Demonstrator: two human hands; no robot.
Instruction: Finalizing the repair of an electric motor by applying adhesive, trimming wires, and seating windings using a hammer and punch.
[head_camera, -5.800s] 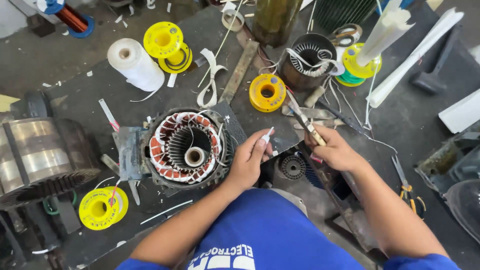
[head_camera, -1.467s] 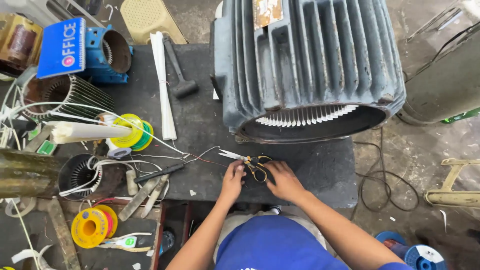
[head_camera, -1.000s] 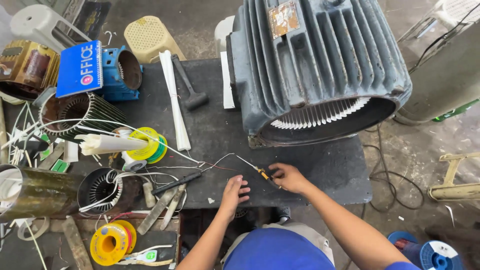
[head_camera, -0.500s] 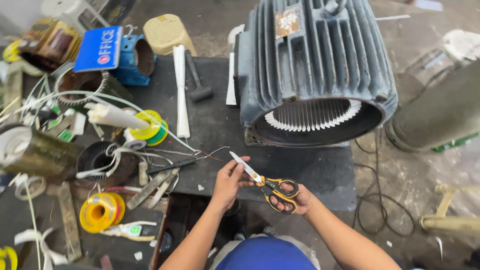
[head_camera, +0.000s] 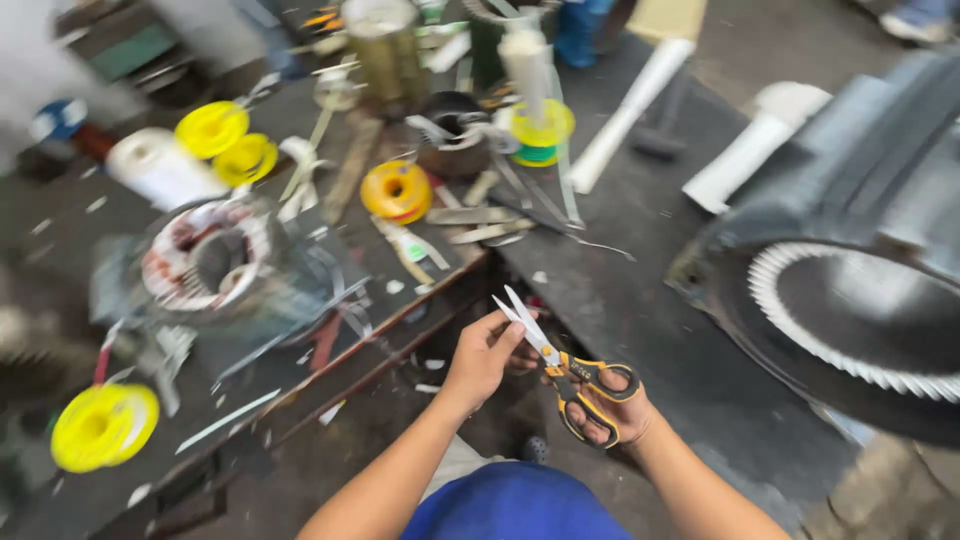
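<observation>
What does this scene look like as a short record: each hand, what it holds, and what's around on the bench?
right hand: grips the handles of the scissors, blades open
left hand: fingertips at the blades
bench: dark, cluttered
far right: big grey motor, open end showing
left: small stator, blurred
spools: yellow, orange
beside the motor: white rolls

scissors (head_camera: 560, 362) | orange-and-black handles, silver blades slightly open | tips up-left | held above bench edge
</observation>
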